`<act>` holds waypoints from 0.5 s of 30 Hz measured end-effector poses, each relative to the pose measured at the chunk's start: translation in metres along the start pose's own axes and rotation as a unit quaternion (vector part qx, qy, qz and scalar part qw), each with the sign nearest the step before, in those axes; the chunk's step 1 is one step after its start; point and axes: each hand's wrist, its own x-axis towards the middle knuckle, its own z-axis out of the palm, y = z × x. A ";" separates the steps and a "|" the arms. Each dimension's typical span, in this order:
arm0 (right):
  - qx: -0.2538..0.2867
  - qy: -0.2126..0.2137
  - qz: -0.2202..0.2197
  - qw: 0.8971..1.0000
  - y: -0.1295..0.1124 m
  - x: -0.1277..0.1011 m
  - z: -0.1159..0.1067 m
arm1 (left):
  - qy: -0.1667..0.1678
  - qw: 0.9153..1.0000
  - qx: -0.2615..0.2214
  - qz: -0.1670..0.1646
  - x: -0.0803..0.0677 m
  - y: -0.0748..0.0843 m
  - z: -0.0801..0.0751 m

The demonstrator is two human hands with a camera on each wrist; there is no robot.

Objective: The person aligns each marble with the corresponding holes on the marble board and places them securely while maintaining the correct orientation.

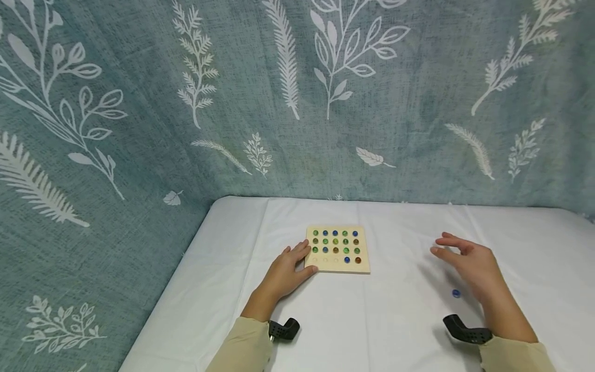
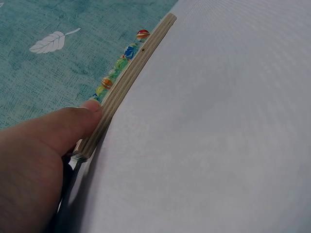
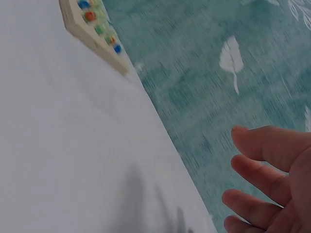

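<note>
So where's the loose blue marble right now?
In the head view the loose blue marble lies on the white tablecloth, right of the wooden marble board and just beside the right hand, which hovers above it without touching.

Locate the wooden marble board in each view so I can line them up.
Head: wooden marble board lies centre on the white table, the left hand at its near left corner.
Left wrist: seen edge-on, running from upper centre to lower left, thumb on its edge.
Right wrist: only a corner, top left.
Shared landmark: the teal leaf-print cloth.
</note>
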 end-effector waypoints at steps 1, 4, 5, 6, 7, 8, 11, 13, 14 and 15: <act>0.001 0.006 0.009 1.000 0.005 0.001 -0.007 | 0.001 1.000 -0.001 0.002 0.000 0.000 0.000; -0.014 0.021 0.037 0.999 0.018 0.002 -0.025 | 0.002 1.000 -0.001 0.004 0.001 0.000 -0.001; -0.022 0.027 0.042 0.999 0.022 0.002 -0.029 | 0.002 1.000 -0.002 0.003 0.000 0.000 -0.001; -0.030 0.031 0.049 0.998 0.026 0.002 -0.033 | 0.002 1.000 -0.003 0.003 0.000 0.000 -0.001; -0.036 0.032 0.055 0.997 0.030 0.002 -0.036 | 0.002 1.000 -0.004 0.002 0.000 0.000 -0.001; -0.040 0.032 0.058 0.997 0.034 0.002 -0.039 | 0.002 1.000 -0.004 0.001 0.000 0.000 -0.001; -0.052 0.017 0.062 0.997 0.043 0.003 -0.044 | 0.002 1.000 -0.005 0.002 -0.001 0.000 -0.001; -0.062 -0.001 0.054 0.997 0.048 0.004 -0.046 | 0.003 1.000 -0.006 0.003 -0.001 0.001 0.000; -0.069 -0.010 0.047 0.996 0.050 0.004 -0.047 | 0.003 1.000 -0.007 0.004 -0.001 0.001 0.000; -0.075 -0.018 0.045 0.996 0.052 0.004 -0.048 | 0.002 1.000 -0.007 0.005 -0.001 0.001 -0.001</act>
